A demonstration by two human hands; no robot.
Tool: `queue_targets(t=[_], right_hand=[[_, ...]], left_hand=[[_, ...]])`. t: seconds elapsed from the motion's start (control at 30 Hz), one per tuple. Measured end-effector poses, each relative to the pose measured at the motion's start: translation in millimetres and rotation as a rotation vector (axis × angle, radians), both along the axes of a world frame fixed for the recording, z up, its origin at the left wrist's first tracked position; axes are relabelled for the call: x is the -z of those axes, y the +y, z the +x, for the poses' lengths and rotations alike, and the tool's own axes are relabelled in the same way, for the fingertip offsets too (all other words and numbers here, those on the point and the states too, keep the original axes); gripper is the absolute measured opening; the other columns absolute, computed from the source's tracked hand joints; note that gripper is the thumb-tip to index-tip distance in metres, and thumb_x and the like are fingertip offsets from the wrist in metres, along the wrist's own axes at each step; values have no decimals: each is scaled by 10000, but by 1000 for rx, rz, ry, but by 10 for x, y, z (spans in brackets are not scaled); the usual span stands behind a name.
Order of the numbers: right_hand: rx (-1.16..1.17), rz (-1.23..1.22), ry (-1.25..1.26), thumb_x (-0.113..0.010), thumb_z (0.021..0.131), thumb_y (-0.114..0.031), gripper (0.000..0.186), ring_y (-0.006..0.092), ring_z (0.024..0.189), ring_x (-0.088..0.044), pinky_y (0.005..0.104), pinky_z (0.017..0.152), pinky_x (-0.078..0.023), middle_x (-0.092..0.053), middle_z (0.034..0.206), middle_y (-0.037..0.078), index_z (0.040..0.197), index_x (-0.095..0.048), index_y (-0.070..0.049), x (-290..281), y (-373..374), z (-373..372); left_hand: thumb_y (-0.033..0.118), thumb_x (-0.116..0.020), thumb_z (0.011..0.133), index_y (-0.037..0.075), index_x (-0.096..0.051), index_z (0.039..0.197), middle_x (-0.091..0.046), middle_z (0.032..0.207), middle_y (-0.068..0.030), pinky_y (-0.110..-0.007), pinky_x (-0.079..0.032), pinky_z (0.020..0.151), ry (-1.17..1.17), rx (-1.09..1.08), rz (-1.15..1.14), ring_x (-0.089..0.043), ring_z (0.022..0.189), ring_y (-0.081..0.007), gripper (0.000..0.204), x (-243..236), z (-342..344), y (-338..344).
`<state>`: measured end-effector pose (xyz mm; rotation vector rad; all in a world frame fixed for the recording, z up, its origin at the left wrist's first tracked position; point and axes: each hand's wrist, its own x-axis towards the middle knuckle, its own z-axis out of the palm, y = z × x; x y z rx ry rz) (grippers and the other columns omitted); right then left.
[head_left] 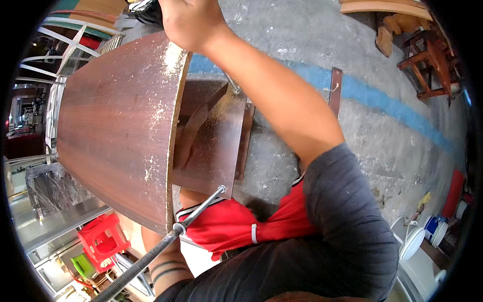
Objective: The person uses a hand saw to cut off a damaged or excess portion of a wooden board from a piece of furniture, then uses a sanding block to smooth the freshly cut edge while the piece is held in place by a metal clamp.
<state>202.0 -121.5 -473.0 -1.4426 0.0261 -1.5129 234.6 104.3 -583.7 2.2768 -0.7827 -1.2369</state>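
Right hand (190, 24) at the far corner of the dark brown wood-grain board (113, 121), fingers curled; cropped by the upper edge, cannot tell what it grasps. Left hand hidden by board; state undetermined. Board lies above a brown wooden panel (216, 146). Pale sawdust (172, 59) along its raw edge. Grey threaded metal rod (146, 257) near the closer corner.

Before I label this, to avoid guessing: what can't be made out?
In the head view:
Right hand: fingertips and anything they hold, cut off by the top edge.
Left hand: hidden, apparently by the brown panel.
Threaded rod: near end, cut by the lower edge.
Far rod: upper part, behind the right forearm.
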Motion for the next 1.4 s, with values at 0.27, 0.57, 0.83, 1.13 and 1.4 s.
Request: queue_targets(t=[0.27,0.57,0.83,1.13,1.4], right_hand=[[6,-24,127,-443,1075,-429,570,284,584,-583,416,585,-432,-527,625,220,781,-562,45,25,-91,-34],[-13,47,80,-438,1087,-411,554,95,652,-437,343,581,-397,-465,619,24,806,-586,43,77,-78,-67],[-41,55,57,-448,1078,-435,572,103,633,-439,353,566,-394,-480,606,65,785,-583,37,21,28,-29],[90,12,113,-451,1073,-436,580,196,558,-475,393,553,-410,-473,582,153,769,-574,42,88,-87,-28],[16,-1,102,-452,1076,-423,560,181,587,-501,378,569,-413,-489,596,139,776,-560,36,58,-90,-37]], left_hand=[[555,-389,1044,110,-462,1384,-451,532,16,-313,-368,398,-70,88,-297,-433,408,-102,566,453,121,121],[523,-386,1054,5,-627,1063,-475,535,1,-355,-374,430,-4,29,-228,-442,416,-152,572,814,111,-505],[586,-389,1038,-13,-587,1359,-475,542,-8,-332,-348,440,-126,35,-282,-392,459,-116,708,877,116,-224],[426,-362,1080,-85,-632,1195,-613,1094,-274,-440,-436,910,-409,-210,-808,-582,1058,-333,589,586,-646,-107],[487,-388,1070,75,-570,824,-506,592,13,-350,-394,449,-186,106,-156,-491,483,-128,513,844,181,-24]])
